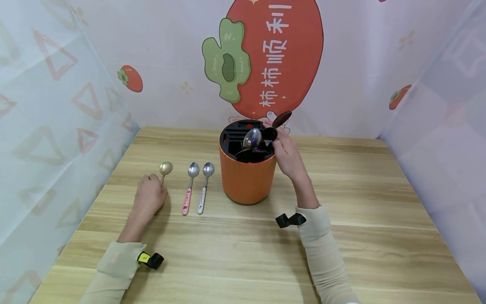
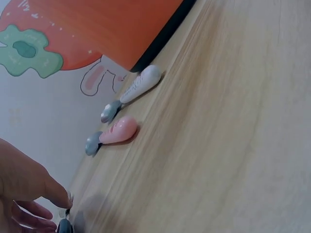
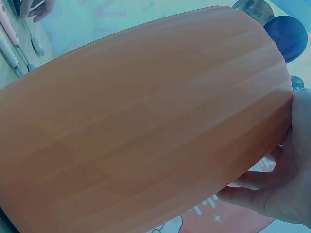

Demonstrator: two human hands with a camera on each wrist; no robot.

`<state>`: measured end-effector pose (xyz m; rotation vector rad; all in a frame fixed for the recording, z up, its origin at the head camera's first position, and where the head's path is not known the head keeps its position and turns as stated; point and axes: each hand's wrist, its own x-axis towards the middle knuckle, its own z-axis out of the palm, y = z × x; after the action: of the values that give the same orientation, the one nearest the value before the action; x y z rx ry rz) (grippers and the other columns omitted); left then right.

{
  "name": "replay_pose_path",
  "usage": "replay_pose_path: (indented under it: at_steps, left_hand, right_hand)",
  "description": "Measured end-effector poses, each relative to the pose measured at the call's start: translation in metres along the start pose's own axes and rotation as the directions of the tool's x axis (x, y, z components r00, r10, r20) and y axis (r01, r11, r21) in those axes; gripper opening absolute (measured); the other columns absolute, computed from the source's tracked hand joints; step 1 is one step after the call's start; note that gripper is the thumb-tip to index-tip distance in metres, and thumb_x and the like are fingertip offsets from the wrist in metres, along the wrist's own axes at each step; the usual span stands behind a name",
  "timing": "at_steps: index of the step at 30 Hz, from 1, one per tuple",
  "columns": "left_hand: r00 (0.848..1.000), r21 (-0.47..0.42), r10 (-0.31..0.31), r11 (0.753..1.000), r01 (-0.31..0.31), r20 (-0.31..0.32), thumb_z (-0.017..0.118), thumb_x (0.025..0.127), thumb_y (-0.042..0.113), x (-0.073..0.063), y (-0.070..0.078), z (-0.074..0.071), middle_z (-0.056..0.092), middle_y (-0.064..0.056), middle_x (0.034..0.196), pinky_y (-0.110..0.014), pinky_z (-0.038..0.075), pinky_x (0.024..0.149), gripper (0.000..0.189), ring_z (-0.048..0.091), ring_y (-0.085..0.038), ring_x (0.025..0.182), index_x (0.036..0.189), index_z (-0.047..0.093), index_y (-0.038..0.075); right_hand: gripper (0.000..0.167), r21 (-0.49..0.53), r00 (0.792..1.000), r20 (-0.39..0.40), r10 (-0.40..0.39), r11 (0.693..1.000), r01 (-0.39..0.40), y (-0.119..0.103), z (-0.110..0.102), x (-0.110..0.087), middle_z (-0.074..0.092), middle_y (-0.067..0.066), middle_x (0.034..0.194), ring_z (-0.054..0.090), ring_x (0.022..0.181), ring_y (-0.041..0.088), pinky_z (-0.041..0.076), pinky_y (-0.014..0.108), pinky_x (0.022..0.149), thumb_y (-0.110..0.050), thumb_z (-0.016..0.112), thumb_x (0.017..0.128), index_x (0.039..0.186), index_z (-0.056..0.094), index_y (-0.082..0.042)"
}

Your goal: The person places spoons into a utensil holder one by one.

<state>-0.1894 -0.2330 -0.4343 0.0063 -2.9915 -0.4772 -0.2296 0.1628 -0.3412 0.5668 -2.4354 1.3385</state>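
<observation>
My left hand [image 1: 149, 195] rests low on the table at the left, fingers curled round the handle of a gold-toned spoon [image 1: 166, 168], whose bowl points away; most of the handle is hidden. To its right lie a pink-handled spoon [image 1: 187, 201] and a white-handled spoon [image 1: 202, 200], side by side, bowls away from me. An orange utensil holder [image 1: 247, 181] with a black slotted top stands upright at the centre. At its right rim my right hand [image 1: 289, 154] grips it, fingers behind the wall in the right wrist view.
Out of the holder's top rise a shiny metal spoon [image 1: 252, 138], a black round-ended utensil [image 1: 270, 134] and a dark brown one [image 1: 282, 119]. A printed cloth backdrop [image 1: 171, 55] hangs behind the wooden table [image 1: 228, 253], with cloth along both sides.
</observation>
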Motion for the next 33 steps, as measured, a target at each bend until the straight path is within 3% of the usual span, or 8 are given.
replay_pose_path:
  at_steps: [4,6,13,17,20,25,30,33]
  left_hand:
    - [0.999,0.007,0.018,1.000,-0.019,0.046,0.055,0.083,0.002,0.005,-0.007,0.001,0.053,-0.026,0.072,-0.050,0.047,0.055,0.015,0.052,-0.037,0.064,0.072,0.050,-0.006]
    - [0.997,0.005,0.037,0.999,-0.038,0.069,0.053,0.084,0.001,0.009,-0.008,0.000,0.052,-0.019,0.065,-0.044,0.044,0.049,0.020,0.048,-0.029,0.058,0.064,0.047,0.001]
    - [0.991,-0.017,0.093,0.996,-0.092,0.096,0.053,0.079,0.000,0.014,-0.011,-0.003,0.041,-0.001,0.048,-0.031,0.034,0.045,0.037,0.041,-0.019,0.049,0.047,0.041,0.013]
    - [0.989,-0.071,0.089,0.994,-0.080,0.121,0.054,0.079,0.001,0.010,-0.012,-0.003,0.039,0.004,0.044,-0.028,0.031,0.046,0.034,0.040,-0.015,0.046,0.048,0.046,0.012]
    - [0.991,-0.107,0.060,0.993,-0.047,0.120,0.056,0.082,0.004,0.007,-0.007,-0.006,0.052,-0.001,0.050,-0.029,0.036,0.047,0.024,0.047,-0.016,0.049,0.059,0.061,0.004]
    - [0.998,-0.148,0.044,0.988,-0.035,0.054,0.060,0.087,0.010,0.004,0.010,-0.016,0.070,-0.015,0.077,-0.033,0.048,0.058,0.019,0.062,-0.023,0.065,0.090,0.068,-0.007]
    - [0.996,-0.201,0.079,0.976,-0.085,-0.038,0.064,0.088,0.011,0.002,0.033,-0.025,0.071,-0.019,0.084,-0.035,0.050,0.065,0.019,0.067,-0.028,0.072,0.095,0.065,-0.006]
    - [0.990,-0.238,0.092,0.964,-0.116,-0.110,0.067,0.087,0.010,0.000,0.049,-0.030,0.071,-0.018,0.083,-0.031,0.049,0.066,0.015,0.068,-0.027,0.074,0.092,0.066,-0.003]
  right_hand:
    - [0.050,0.004,1.000,0.002,0.006,1.000,-0.006,0.000,-0.001,-0.001,0.046,0.008,0.155,0.037,0.147,0.025,0.030,0.050,0.120,-0.019,0.029,0.102,0.146,0.052,-0.011]
    - [0.050,0.004,1.000,-0.008,0.004,1.000,-0.004,0.000,-0.004,-0.001,0.046,0.008,0.154,0.039,0.146,0.025,0.030,0.050,0.120,-0.019,0.030,0.102,0.145,0.053,-0.011]
    - [0.050,-0.015,0.999,-0.034,0.005,1.000,-0.005,0.002,-0.005,-0.003,0.049,0.008,0.152,0.040,0.145,0.023,0.032,0.047,0.119,-0.016,0.030,0.101,0.143,0.055,-0.009]
    - [0.050,-0.026,1.000,-0.014,0.001,1.000,-0.001,0.000,-0.002,-0.002,0.049,0.008,0.152,0.040,0.145,0.023,0.034,0.047,0.118,-0.016,0.030,0.101,0.144,0.054,-0.010]
    - [0.050,-0.036,1.000,-0.008,-0.002,0.999,0.002,-0.003,0.000,-0.001,0.049,0.008,0.152,0.042,0.144,0.023,0.035,0.047,0.117,-0.017,0.030,0.100,0.144,0.053,-0.010]
    - [0.051,-0.030,1.000,-0.005,-0.001,1.000,0.000,-0.004,0.001,0.000,0.049,0.009,0.152,0.042,0.143,0.023,0.036,0.047,0.116,-0.017,0.031,0.100,0.145,0.053,-0.010]
    - [0.050,-0.017,1.000,-0.013,0.000,1.000,0.000,-0.003,0.000,-0.003,0.048,0.009,0.152,0.041,0.144,0.022,0.035,0.047,0.117,-0.016,0.031,0.100,0.145,0.053,-0.010]
    - [0.050,-0.008,1.000,-0.007,0.010,1.000,-0.011,-0.003,0.000,-0.004,0.048,0.009,0.153,0.041,0.144,0.024,0.034,0.049,0.118,-0.018,0.031,0.101,0.145,0.052,-0.011]
